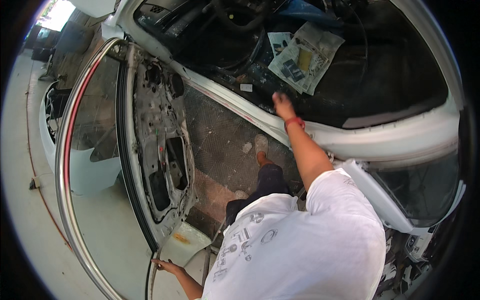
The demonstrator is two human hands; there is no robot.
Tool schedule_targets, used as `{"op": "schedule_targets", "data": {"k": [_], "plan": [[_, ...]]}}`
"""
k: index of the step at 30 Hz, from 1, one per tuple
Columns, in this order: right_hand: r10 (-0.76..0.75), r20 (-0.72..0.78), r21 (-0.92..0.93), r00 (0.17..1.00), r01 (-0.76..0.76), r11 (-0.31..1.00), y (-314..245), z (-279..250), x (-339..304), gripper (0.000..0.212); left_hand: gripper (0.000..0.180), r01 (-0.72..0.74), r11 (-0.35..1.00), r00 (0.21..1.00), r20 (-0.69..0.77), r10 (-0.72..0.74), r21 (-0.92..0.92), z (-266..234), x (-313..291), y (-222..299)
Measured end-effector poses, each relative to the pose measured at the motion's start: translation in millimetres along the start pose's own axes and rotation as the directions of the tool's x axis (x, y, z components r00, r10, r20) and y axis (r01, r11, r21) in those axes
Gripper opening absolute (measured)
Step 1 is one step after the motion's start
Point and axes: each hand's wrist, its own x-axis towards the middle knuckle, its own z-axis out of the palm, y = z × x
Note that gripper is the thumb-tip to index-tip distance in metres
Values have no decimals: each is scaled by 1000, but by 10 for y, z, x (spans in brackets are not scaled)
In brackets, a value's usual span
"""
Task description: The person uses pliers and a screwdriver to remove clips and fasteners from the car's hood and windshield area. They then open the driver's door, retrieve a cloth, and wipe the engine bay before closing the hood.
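Note:
A white car door [165, 145] stands swung out on the left, its inner metal bare and its window frame edged with trim. At the door's near edge my left hand [170, 266] is closed with its fingers on the edge strip. My right hand [283, 106], a red band on its wrist, hangs over the door sill [235, 107] of the white car. Motion blurs its fingers, and I cannot make out anything in them. Beyond it, printed sheets [315, 62] lie inside the car, with a yellowish piece [304, 59] and a dark flat item [293, 70] on top.
A steering wheel [240, 17] is at the top. A small white piece [246, 87] rests near the sill. Another door with a window [415, 190] is open at right. Textured matting [215, 135] covers the floor under my feet. A white bumper [47, 117] and a cable [37, 175] are at left.

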Motion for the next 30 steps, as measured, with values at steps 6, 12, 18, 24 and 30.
{"op": "schedule_targets", "data": {"k": [6,12,18,24,30], "plan": [[80,429,-457,900,140,878,1044,305,-2700,76,96,-339,941,932,127,339,-25,-263,97,-578],[343,271,-595,899,-123,794,2342,-48,-4640,79,88,-547,828,763,336,553,-121,-531,291,-787],[416,492,-647,765,1,763,2610,-108,-5333,84,76,-622,771,681,390,619,-139,-745,362,-737],[314,355,-410,881,-155,899,1246,-310,-5938,49,50,-773,605,441,521,730,-193,-1185,797,-711],[119,22,-110,993,-116,987,1045,113,-6843,47,21,-912,262,51,547,836,-315,-1855,570,39]]}}
